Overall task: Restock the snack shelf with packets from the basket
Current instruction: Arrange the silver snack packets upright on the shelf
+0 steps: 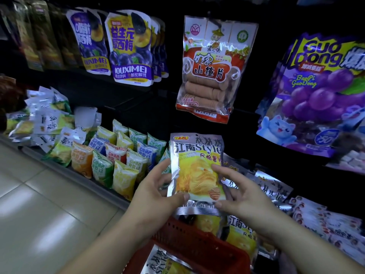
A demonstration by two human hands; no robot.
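Note:
A silver and yellow potato-chip packet (pixel 197 169) is held upright in front of the lower shelf. My left hand (pixel 156 194) grips its left edge, thumb on the front near the bottom. My right hand (pixel 239 192) grips its right edge with thumb and fingers curled round it. Below them the red plastic basket (pixel 199 246) holds more of the same packets (pixel 241 232). Matching silver packets (pixel 270 186) lie on the shelf just right of my right hand.
Small green, yellow and orange snack packs (pixel 118 157) fill the lower shelf at left. Hanging above are a hawthorn-slice bag (pixel 211 72), purple prune bags (pixel 130 48) and a purple grape-jelly bag (pixel 316 95). Tiled floor (pixel 39 204) lies to the left.

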